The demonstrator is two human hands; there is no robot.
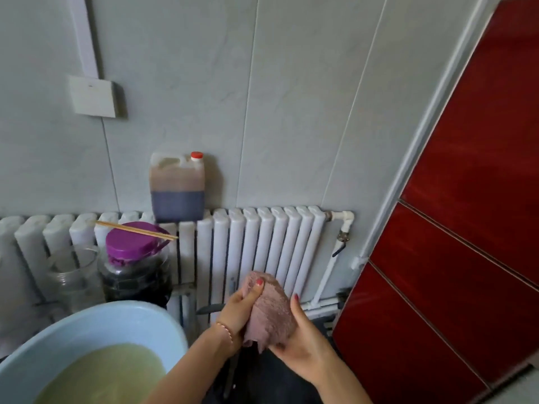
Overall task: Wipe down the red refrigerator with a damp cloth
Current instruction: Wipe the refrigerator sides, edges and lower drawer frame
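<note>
The red refrigerator (466,228) fills the right side, its glossy doors split by thin seams. I hold a pinkish-brown cloth (269,313) bunched up in front of the radiator, to the left of the fridge and apart from it. My left hand (242,312) grips the cloth's left side, with fingers curled over its top. My right hand (303,342) cups the cloth from below and from the right. A bracelet sits on my left wrist.
A pale blue basin (96,325) of cloudy yellowish water sits at the bottom left. Behind it stand a dark jar with a purple lid (134,246) carrying chopsticks (137,229), and a glass jar (73,275). A jug of dark liquid (177,189) rests on the white radiator (262,243).
</note>
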